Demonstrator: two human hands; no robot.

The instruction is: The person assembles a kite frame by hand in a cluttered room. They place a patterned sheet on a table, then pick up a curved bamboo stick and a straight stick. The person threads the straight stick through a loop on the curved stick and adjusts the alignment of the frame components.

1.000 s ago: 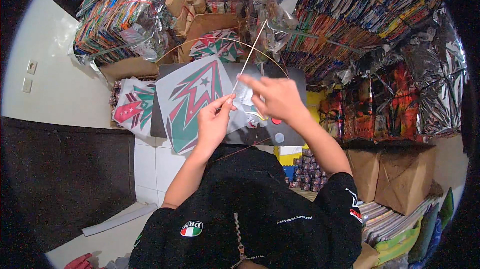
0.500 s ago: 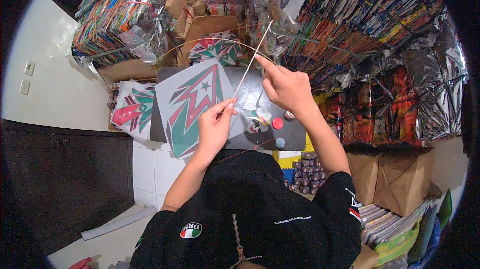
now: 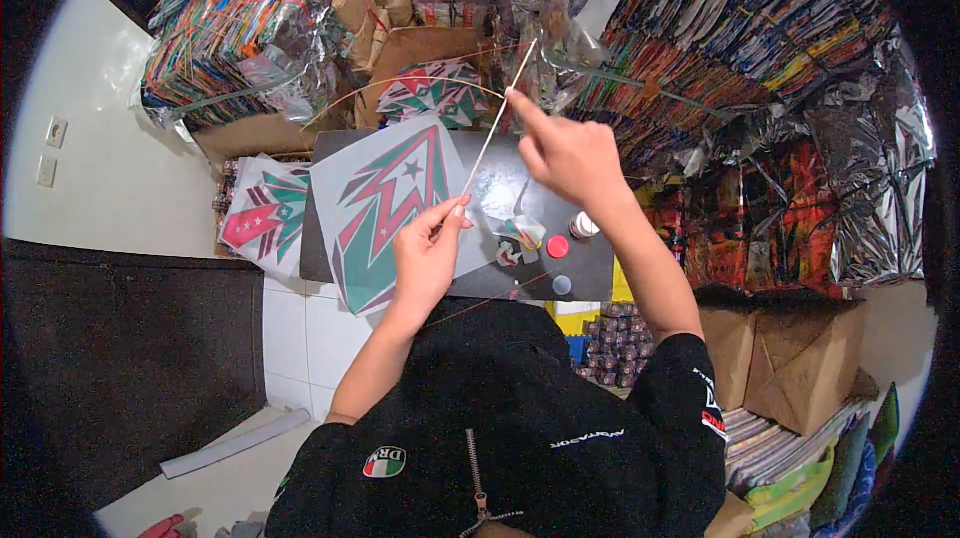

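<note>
A thin pale stick (image 3: 487, 143) slants up and away above the table, crossed near its upper part by a thin bowed strip (image 3: 400, 81). My left hand (image 3: 428, 243) pinches the stick's lower end between thumb and fingers. My right hand (image 3: 570, 160) has its index finger stretched out, its tip touching the stick near the crossing. The thumb stands apart and the other fingers are curled. Below lies a pale sheet (image 3: 358, 173) with a green and red star design, partly behind my left hand. A thin orange thread runs near my lap.
On the dark table (image 3: 580, 283) are a red cap (image 3: 557, 247), a white bottle (image 3: 583, 226), a translucent round lid (image 3: 561, 285) and crumpled scraps (image 3: 512, 252). More printed sheets (image 3: 265, 218) lie left. Bundled stacks (image 3: 235, 48) and cardboard boxes (image 3: 805, 363) surround the table.
My right fingertip has moved slightly left and up along the stick. The stick and bowed strip have shifted a little left. More of the white bottle shows. My left hand keeps its pinch.
</note>
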